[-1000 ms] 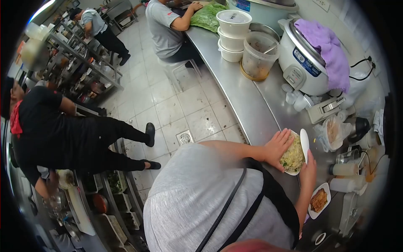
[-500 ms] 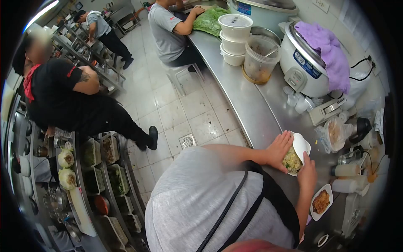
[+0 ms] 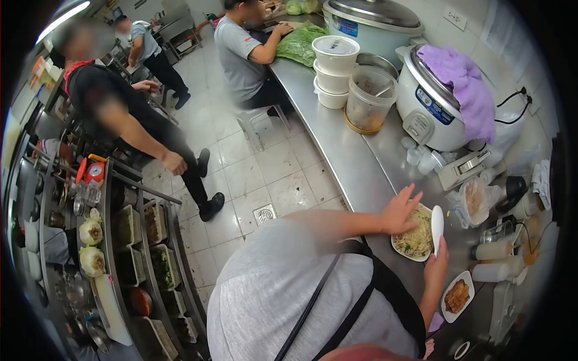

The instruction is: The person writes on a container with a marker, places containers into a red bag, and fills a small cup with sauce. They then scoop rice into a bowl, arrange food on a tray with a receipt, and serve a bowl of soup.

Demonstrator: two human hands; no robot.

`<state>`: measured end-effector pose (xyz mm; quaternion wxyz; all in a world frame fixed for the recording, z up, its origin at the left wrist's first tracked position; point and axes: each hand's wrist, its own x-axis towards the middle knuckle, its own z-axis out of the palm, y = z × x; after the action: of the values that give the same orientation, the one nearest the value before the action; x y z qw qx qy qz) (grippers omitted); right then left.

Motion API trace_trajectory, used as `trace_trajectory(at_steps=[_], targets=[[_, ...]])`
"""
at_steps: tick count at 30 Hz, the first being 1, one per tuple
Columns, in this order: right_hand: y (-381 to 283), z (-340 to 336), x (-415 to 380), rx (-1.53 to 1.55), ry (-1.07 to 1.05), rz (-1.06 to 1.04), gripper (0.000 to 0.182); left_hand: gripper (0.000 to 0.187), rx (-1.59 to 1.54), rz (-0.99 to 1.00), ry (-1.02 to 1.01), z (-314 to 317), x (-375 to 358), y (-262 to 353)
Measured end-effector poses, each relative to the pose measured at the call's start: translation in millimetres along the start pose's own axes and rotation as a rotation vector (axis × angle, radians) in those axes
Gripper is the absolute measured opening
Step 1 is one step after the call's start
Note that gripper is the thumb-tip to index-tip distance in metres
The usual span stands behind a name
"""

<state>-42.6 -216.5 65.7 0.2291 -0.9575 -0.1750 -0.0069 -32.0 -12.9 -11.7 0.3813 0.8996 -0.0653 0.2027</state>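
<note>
A white dish (image 3: 400, 248) on the steel counter holds yellowish fried rice (image 3: 415, 233) with green bits. My left hand (image 3: 398, 212) is open, fingers spread, over the dish's far-left edge, with the fingertips overlapping the rice. At the dish's right side, my right hand (image 3: 438, 260) grips the lower end of a smooth white bowl (image 3: 438, 228), which shows nearly edge-on and tilted upright beside the rice. Just below my right forearm sits a second white dish (image 3: 465, 284) with a browned piece of food (image 3: 456, 296).
Along the steel counter (image 3: 340, 141) stand stacked white tubs (image 3: 335, 78), a clear bucket (image 3: 370, 96) and a rice cooker (image 3: 430, 114) with a purple towel (image 3: 460, 84). Bottles (image 3: 490, 272) line the wall. A person in black (image 3: 120, 114) stands behind me; another sits by leafy greens (image 3: 301, 47).
The white bowl has moved off the rice to the right and turned edge-on, exposing more rice. My left hand has lifted and spread its fingers. The person in black has turned and straightened.
</note>
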Motion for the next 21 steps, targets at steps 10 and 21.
trace_trajectory(at_steps=[10,21], targets=[[-2.0,9.6,-4.0,-0.133,-0.201,0.174,0.052,0.038,0.035,-0.183,-0.448,11.1,55.3,-38.7],[-1.6,-4.3,-14.1,-0.028,-0.184,0.169,0.053,0.037,-0.282,-0.287,-0.588,-20.6,-7.6,-31.0]])
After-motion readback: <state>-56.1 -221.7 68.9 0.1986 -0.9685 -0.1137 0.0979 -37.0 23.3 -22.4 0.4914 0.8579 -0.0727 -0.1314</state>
